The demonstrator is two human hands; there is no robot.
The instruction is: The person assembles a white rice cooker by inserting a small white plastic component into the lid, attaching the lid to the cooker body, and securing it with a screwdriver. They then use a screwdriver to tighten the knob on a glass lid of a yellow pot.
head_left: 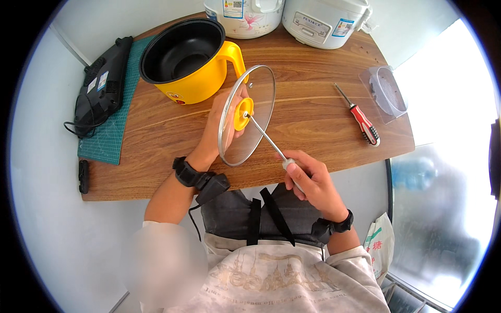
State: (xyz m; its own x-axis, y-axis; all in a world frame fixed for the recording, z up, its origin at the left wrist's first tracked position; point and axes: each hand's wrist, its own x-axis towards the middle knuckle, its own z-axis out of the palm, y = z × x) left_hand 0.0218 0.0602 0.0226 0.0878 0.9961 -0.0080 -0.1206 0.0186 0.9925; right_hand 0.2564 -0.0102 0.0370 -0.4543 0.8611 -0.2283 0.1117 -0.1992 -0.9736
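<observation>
My left hand (pixel 219 116) grips a glass pot lid (pixel 259 96) from behind, its fingers at the yellow knob (pixel 242 115). The lid stands on edge, tilted, above the table. My right hand (pixel 312 180) is closed around the pale handle of a screwdriver (pixel 271 144). Its shaft points up and left, and the tip meets the screw at the lid's centre. Beyond my left hand stands a yellow electric pot (pixel 201 83) with a black inside and a yellow side handle. The fingers behind the lid are partly hidden.
A second screwdriver, red and black (pixel 364 122), lies on the wooden table (pixel 308 104) at the right, near a clear plastic container (pixel 389 91). Two white rice cookers (pixel 323 23) stand at the back. At the left, a black appliance (pixel 107 78) rests on a green cutting mat (pixel 107 147).
</observation>
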